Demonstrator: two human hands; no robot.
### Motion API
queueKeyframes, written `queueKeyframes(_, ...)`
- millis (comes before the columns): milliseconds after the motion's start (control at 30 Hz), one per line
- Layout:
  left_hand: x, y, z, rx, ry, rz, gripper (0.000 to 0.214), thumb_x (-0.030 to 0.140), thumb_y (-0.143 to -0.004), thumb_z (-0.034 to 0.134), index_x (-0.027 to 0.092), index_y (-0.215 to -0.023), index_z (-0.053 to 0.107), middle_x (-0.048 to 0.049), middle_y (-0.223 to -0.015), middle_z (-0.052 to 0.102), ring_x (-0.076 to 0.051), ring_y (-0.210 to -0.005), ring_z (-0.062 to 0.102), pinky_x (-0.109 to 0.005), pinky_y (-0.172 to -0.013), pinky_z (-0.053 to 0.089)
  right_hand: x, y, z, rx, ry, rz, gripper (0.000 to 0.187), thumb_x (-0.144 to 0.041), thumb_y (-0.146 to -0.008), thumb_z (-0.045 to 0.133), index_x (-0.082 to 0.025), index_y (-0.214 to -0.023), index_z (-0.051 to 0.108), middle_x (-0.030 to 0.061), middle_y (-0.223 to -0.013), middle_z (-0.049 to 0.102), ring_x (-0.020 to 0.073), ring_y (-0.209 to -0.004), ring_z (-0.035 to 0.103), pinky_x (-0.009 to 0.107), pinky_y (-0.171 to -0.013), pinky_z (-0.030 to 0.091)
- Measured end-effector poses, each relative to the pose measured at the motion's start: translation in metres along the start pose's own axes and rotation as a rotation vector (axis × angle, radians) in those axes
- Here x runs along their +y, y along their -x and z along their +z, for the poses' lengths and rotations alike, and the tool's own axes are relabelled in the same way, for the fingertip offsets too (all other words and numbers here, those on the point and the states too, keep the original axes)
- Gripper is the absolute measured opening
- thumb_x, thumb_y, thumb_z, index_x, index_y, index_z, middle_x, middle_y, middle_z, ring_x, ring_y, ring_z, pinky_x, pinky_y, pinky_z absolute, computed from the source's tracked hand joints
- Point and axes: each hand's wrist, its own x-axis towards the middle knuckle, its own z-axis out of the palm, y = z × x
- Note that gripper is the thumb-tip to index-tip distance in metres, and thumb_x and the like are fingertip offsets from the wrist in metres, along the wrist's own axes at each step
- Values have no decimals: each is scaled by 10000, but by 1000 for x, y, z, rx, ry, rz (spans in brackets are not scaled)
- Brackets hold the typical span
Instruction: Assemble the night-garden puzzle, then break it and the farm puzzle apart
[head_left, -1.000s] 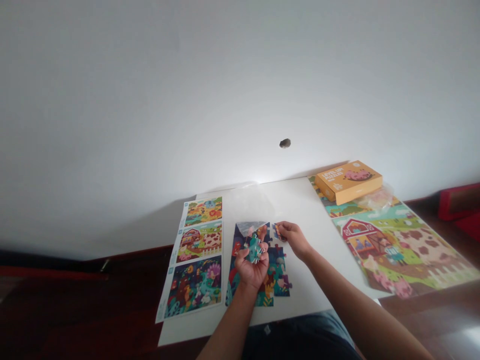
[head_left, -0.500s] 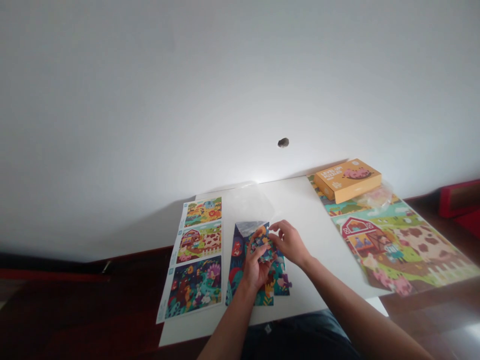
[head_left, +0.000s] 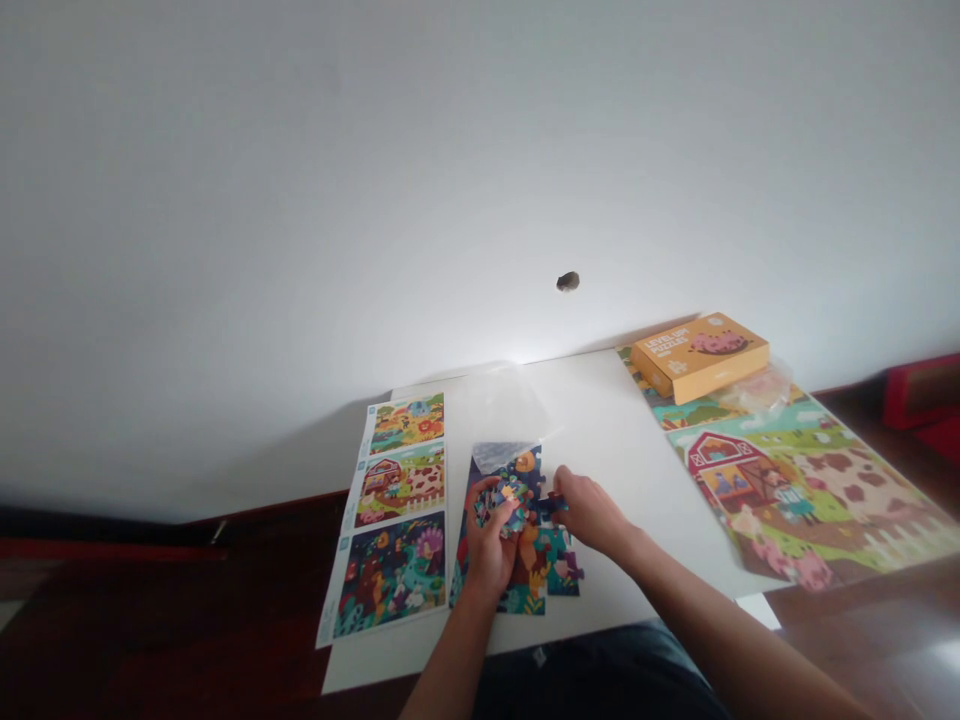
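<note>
Puzzle pieces (head_left: 514,490) lie clasped in the left hand (head_left: 490,548); the right hand (head_left: 592,510), apart from it, pinches a dark piece (head_left: 552,503) near the partly built jigsaw (head_left: 536,582).

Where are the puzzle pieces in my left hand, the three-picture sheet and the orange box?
Puzzle pieces (head_left: 519,489): head view, on the printed side of the held bunch.
Three-picture sheet (head_left: 395,488): head view, on its middle picture.
Orange box (head_left: 700,351): head view, middle of its top face.
</note>
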Motion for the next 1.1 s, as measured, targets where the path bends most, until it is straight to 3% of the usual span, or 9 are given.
queueKeyframes(233,0,0,1,-19,2,18,603,232,-702,762,271,-1247,508,-22,-941,685,-215,-863,697,-342,-766,566,9,-4,-7,83,-474,39,113,-193,-742,615,-197,-845,568,-29,-664,574,131,-631,503,242,-592,348)
queueKeyframes(367,-1,-1,1,-38,-33,19,616,218,-686,777,272,-1240,514,-19,-938,694,-208,-821,696,-356,-767,566,4,-4,-8,36,-733,-47,168,-289,-783,620,-179,-910,607,-32,-648,588,125,-601,515,240,-581,384)
queueKeyframes(500,0,-1,-3,-149,-19,-17,648,209,-708,768,275,-1284,481,-47,-1057,693,-222,-918,690,-363,-808,557,-9,-1,-1,109,-578,-91,233,-302,-785,658,-195,-991,671,-25,-657,587,129,-603,519,251,-599,405)
queueKeyframes(600,1,-1,-4,-177,-17,-53,655,207,-710,766,267,-1294,475,-59,-1074,694,-230,-939,690,-366,-809,561,-16,3,5,182,-439,-174,260,-292,-831,619,-197,-1069,666,31,-834,617,148,-700,561,273,-687,451)
queueKeyframes(733,1,-1,-5,-196,-32,-63,719,170,-672,782,269,-1311,467,-54,-1087,690,-232,-947,690,-356,-817,565,-17,8,6,133,-325,-291,435,-146,-867,481,-199,-1296,531,106,-1124,539,181,-925,585,295,-822,477)
queueKeyframes(833,0,-1,-7,-198,5,-63,691,171,-674,774,297,-1293,492,-41,-1133,680,-238,-945,691,-366,-799,577,-15,17,0,98,-254,-267,550,-105,-856,450,-185,-1398,401,129,-1206,491,188,-972,579,312,-860,480)
queueKeyframes(900,0,-1,-9,-194,31,-70,637,176,-695,752,308,-1270,514,-34,-1134,682,-234,-920,697,-374,-771,587,-15,26,-2,92,-133,-195,556,-206,-827,569,-148,-1362,428,143,-1182,497,232,-995,570,353,-873,477)
queueKeyframes(967,1,-2,-10,-173,49,-74,589,176,-710,731,300,-1249,531,-33,-1110,689,-226,-889,702,-377,-752,591,-14,36,0,47,30,-124,586,-303,-712,724,-117,-1232,527,152,-1118,519,291,-1007,556,393,-857,476)
queueKeyframes(1100,2,-4,-9,-108,58,-73,545,181,-722,714,277,-1230,542,-36,-1074,700,-218,-869,705,-382,-760,592,-15,48,11,-39,227,-17,520,-290,-581,813,-117,-1016,586,152,-1053,541,313,-950,556,380,-755,483)
